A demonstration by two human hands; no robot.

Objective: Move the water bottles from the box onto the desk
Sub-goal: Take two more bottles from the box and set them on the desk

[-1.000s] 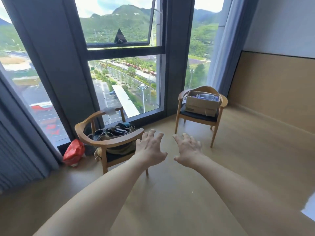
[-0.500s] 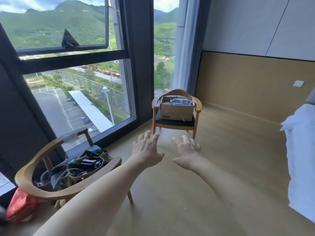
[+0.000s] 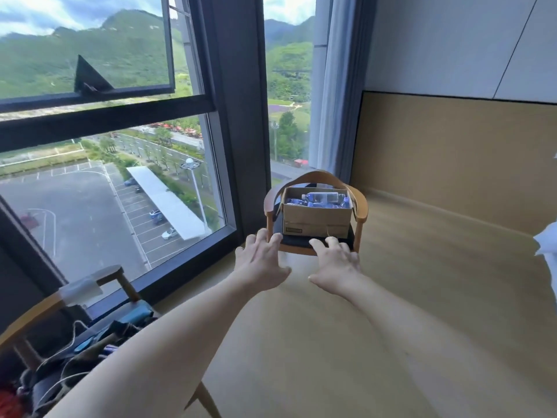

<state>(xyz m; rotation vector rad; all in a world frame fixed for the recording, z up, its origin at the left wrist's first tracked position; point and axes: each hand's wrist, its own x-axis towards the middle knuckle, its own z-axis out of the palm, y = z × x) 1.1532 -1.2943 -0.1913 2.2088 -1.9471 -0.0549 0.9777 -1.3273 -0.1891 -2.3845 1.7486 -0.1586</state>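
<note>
An open cardboard box stands on the dark seat of a wooden armchair by the window corner. Several clear water bottles with blue caps lie inside it. My left hand and my right hand are stretched out in front of me, palms down, fingers spread, both empty. They appear just below the chair's front edge in the picture, short of the box and apart from it. No desk is in view.
A second wooden armchair piled with bags and cables stands at the lower left, under my left arm. Tall windows run along the left, a grey curtain hangs behind the far chair, and white bedding shows at the right edge. Wooden floor lies between.
The view has turned right and come closer to the chair with the box, which now looks larger and centred. Both hands stay outstretched and empty.
</note>
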